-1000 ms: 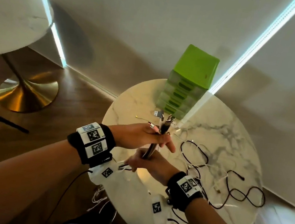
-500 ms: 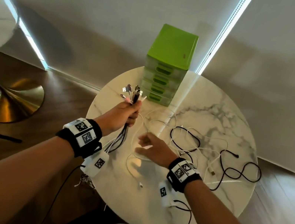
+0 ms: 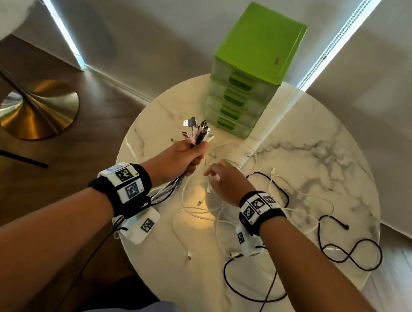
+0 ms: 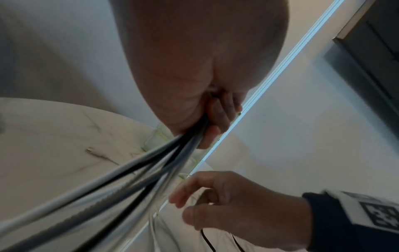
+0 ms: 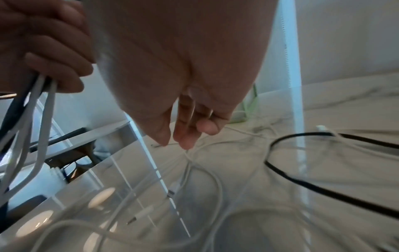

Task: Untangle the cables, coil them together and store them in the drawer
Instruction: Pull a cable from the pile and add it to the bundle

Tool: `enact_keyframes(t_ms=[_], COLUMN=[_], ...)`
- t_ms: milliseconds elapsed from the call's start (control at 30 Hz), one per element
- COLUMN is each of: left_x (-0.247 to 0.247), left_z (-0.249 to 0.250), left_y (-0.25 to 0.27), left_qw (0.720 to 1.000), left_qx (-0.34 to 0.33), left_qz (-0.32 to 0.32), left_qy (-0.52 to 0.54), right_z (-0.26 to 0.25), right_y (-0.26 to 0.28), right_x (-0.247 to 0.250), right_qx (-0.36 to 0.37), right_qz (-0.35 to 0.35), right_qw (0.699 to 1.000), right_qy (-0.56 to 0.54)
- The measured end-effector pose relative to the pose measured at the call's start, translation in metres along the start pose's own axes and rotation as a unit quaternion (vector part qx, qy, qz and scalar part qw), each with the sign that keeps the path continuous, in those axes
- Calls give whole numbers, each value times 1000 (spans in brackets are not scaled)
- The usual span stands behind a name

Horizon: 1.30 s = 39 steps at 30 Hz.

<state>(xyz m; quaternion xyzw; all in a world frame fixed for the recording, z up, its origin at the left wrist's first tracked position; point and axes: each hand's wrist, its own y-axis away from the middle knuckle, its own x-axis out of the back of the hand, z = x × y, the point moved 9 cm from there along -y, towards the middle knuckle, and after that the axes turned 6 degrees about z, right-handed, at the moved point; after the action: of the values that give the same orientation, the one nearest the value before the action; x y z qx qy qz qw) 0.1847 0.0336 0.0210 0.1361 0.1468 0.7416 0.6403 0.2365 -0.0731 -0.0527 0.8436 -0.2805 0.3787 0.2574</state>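
Observation:
My left hand (image 3: pixel 185 156) grips a bundle of black and white cables (image 3: pixel 197 134), with their plug ends sticking up above the fist and the strands hanging below the wrist. The same bundle (image 4: pixel 151 167) runs out of the curled fingers (image 4: pixel 218 119) in the left wrist view. My right hand (image 3: pixel 222 183) hovers just right of it, its fingers relaxed and pointing down at loose white cables (image 3: pixel 206 210) on the round marble table (image 3: pixel 299 294). Its fingertips (image 5: pixel 185 141) are at a white cable (image 5: pixel 194 163) and hold nothing. A green drawer unit (image 3: pixel 253 63) stands at the table's far edge, drawers closed.
A long black cable (image 3: pixel 347 250) loops over the table's right side and another black cable (image 3: pixel 239 289) curves near the front edge. A second marble table on a gold base (image 3: pixel 38 111) stands at the left on the wooden floor. A wall rises behind the drawer unit.
One second ago both hands were on the bundle. My right hand has let go and moved right, over the loose white cables. The left hand keeps the bundle.

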Motion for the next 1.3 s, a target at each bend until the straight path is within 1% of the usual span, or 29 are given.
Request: enact_keyframes(t_ms=[67,100,167,200,267,300,367,433,500,533,600,700,800,900,967,1033,1100,1200,1233,1267,1300], left_x=[4,5,11,14,22,26,31,31,27,25,18,5,-10,-18,-15,-10,-4,12,18,22,25], left_z=[-5,-7,-12,-14,-18,-20,-21,-20,-16,-13,-3,13,28,31,29,26,26,27,28,27,25], left_y=[-1,-1,-1,0,0,0,-2,-4,-4,-4,-3,-1,5,14,19,21,24,24,25,26,28], left_qw=[1000,1000,999,999,999,998,997,996,995,996,996,996,995,993,993,993,994,992,989,986,982], left_qx=[7,9,12,14,16,16,11,5,-4,-14,-43,-72,-98,-112,-117,-117,-109,-92,-86,-72,-49], left_qz=[11,16,26,30,43,51,64,75,78,78,72,52,13,-21,-23,-15,-8,11,21,31,41], left_qy=[9,14,20,21,24,28,34,49,55,48,26,29,27,16,2,-7,14,89,115,144,180], right_z=[-7,-7,-6,-5,-3,-4,-6,-13,-19,-22,-31,-47,-61,-67,-70,-72,-77,-89,-92,-92,-93], right_y=[-9,-9,-7,-7,-10,-11,-14,-14,-9,-6,2,19,38,53,64,73,83,98,102,106,108], right_x=[-21,-31,-45,-48,-44,-34,-6,29,61,74,89,96,101,104,99,86,67,39,36,35,37], right_qx=[28,45,87,106,129,126,127,127,113,101,67,12,-3,-8,-23,-36,-27,14,13,5,-9], right_qz=[-88,-132,-171,-166,-136,-117,-52,23,81,100,110,95,119,138,144,135,118,94,105,127,157], right_qw=[993,982,964,962,973,980,990,991,985,981,968,923,892,880,880,889,917,960,967,968,963], right_qy=[78,127,186,187,137,99,35,-22,-100,-136,-218,-373,-436,-455,-451,-436,-379,-262,-230,-215,-218])
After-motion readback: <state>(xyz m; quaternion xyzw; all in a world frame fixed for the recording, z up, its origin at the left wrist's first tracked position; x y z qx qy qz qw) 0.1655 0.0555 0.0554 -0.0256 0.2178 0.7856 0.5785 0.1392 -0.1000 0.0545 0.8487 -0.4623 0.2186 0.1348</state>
